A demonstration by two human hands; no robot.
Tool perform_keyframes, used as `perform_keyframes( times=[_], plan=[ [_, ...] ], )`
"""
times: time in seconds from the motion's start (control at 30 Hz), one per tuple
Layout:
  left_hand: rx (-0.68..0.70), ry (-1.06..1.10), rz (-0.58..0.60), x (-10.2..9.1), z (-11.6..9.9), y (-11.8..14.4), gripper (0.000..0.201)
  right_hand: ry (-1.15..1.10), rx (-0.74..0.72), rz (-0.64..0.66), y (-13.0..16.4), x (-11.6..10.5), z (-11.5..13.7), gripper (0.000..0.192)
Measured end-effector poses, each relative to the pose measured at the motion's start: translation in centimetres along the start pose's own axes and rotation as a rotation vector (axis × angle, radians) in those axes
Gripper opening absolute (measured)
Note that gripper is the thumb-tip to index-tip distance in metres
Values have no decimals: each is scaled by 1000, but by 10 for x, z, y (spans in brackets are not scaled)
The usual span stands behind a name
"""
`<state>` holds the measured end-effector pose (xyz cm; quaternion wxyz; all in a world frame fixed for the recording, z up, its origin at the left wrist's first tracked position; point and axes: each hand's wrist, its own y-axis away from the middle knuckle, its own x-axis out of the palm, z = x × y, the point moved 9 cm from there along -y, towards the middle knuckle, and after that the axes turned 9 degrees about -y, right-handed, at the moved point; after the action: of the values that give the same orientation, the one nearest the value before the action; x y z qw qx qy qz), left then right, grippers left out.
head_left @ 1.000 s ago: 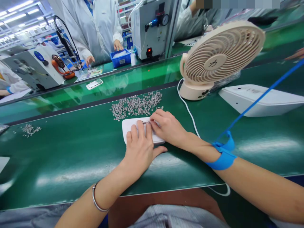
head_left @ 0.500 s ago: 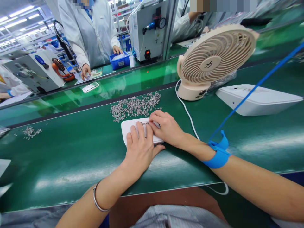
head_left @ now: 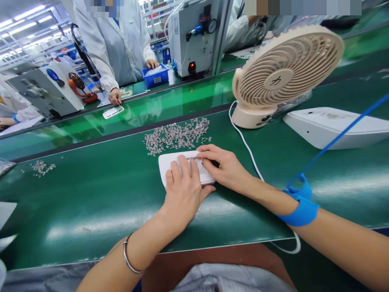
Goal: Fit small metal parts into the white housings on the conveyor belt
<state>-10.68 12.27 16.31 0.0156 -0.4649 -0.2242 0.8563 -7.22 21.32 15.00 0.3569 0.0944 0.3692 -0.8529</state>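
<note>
Beneath my left grip lay a white plastic casing with rounded corners, on the glossy green worktop. I saw that grip spread, its fingers apart across the casing's upper face and its thumb out along the near edge. My right grip was at the casing's far right part, thumb and forefinger bent toward a narrow recess by the far edge; from my feed I could not tell whether their tips met or pinched anything.

I judged the work to be partway. Small metallic bits showed in the recess, though the fingers hid how many there were and whether they were seated. Plenty was left loose: a broad heap of tiny silvery metal parts lay just beyond both grips, and a smaller scatter of similar pieces sat well off to the left of my left grip.

Farther beyond the grips, a labelled blue plastic bin held something white that I could not identify, with a co-worker's hand at its rim. Beyond and right of my right grip stood a beige plastic fan.
</note>
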Motion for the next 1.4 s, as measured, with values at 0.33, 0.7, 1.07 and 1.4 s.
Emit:
perform_keyframes(
  times=[0.33,0.7,1.07,1.4],
  plan=[
    [-8,43,50,4,-2,-1,63,347,-121,259,-2,18,16,27],
    [34,23,94,2,-5,2,60,25,253,2,-15,5,-28,22],
    [98,6,139,2,-2,5,54,82,151,-117,-13,-4,-13,21],
    [-317,-194,295,39,135,78,57,672,78,-563,33,-126,-21,38]
  ],
)
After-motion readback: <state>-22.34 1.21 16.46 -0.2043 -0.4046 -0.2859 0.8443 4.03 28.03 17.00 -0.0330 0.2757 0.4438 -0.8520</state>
